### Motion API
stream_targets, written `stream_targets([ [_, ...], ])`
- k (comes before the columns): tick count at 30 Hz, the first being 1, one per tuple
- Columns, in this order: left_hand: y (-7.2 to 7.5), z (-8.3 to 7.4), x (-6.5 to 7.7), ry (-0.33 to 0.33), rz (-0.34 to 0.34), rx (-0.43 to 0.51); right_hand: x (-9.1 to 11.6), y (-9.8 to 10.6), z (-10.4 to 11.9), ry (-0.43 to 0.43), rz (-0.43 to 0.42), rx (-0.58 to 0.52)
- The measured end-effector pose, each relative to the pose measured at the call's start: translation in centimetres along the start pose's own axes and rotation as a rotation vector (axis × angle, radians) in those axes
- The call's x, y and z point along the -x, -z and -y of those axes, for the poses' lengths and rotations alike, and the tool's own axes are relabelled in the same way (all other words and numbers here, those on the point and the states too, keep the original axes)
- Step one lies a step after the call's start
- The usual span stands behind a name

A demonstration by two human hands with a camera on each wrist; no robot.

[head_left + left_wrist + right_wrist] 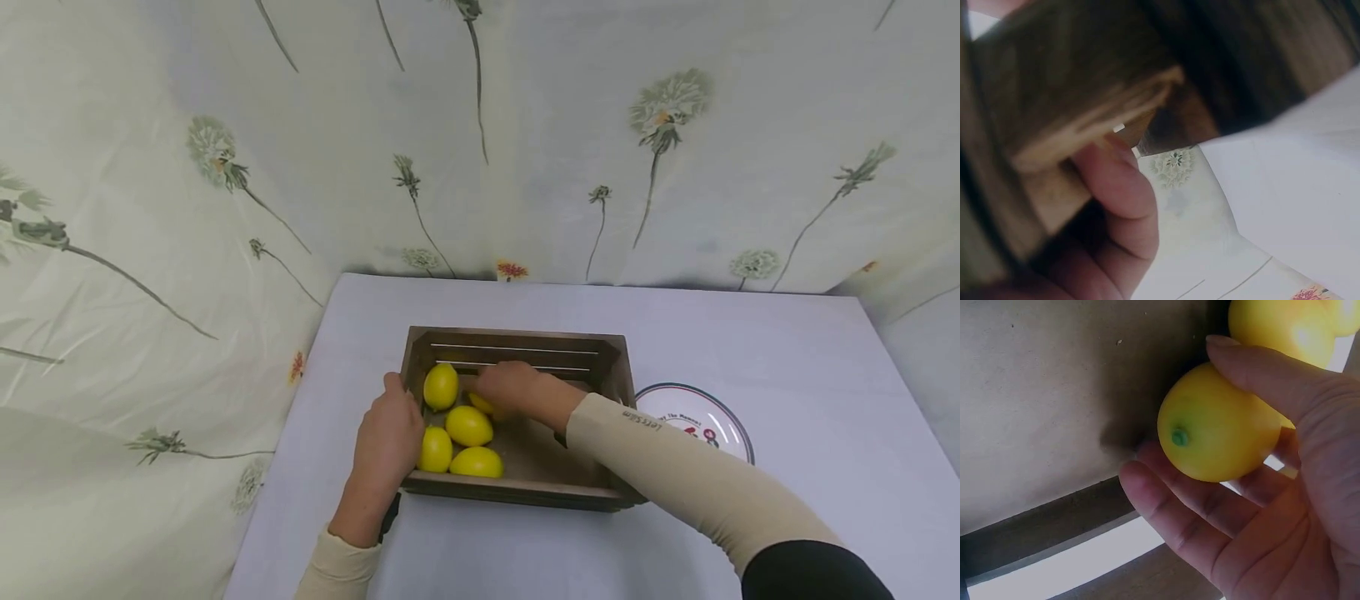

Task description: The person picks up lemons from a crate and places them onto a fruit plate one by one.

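A brown slatted wooden crate (540, 454) stands on the table, with several yellow lemons (469, 426) gathered in its left half. My left hand (386, 442) grips the crate's left side; in the left wrist view its fingers (1124, 194) curl round a wooden slat. Inside the crate, toward the back, my right hand (517, 387) holds a lemon (1210, 428) with a green stem end. The thumb lies over the top of this lemon and the fingers pass beneath it. Another lemon (1279, 328) sits close beyond the thumb in the right wrist view.
A white plate (697, 404) with a dark rim and printed lettering lies right of the crate, partly covered by my right sleeve (675, 458). White cloth covers the table (810, 375). Behind it hangs a flower-patterned sheet (540, 167).
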State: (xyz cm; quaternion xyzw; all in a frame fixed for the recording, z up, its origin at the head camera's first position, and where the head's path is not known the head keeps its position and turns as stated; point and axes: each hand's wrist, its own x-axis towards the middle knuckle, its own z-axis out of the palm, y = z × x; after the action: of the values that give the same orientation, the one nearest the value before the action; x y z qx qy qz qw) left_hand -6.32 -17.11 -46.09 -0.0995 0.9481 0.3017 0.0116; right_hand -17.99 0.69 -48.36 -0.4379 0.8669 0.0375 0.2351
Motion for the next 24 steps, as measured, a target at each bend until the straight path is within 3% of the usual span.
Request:
stream_targets([
  [16, 0.2, -0.1, 0.1, -0.006, -0.008, -0.008, 1.0, 0.8, -0.6, 0.001, -0.014, -0.074],
  [24, 0.3, -0.3, 0.2, -0.006, -0.007, -0.005, 2.3, 1.5, -0.6, 0.057, -0.033, -0.03],
])
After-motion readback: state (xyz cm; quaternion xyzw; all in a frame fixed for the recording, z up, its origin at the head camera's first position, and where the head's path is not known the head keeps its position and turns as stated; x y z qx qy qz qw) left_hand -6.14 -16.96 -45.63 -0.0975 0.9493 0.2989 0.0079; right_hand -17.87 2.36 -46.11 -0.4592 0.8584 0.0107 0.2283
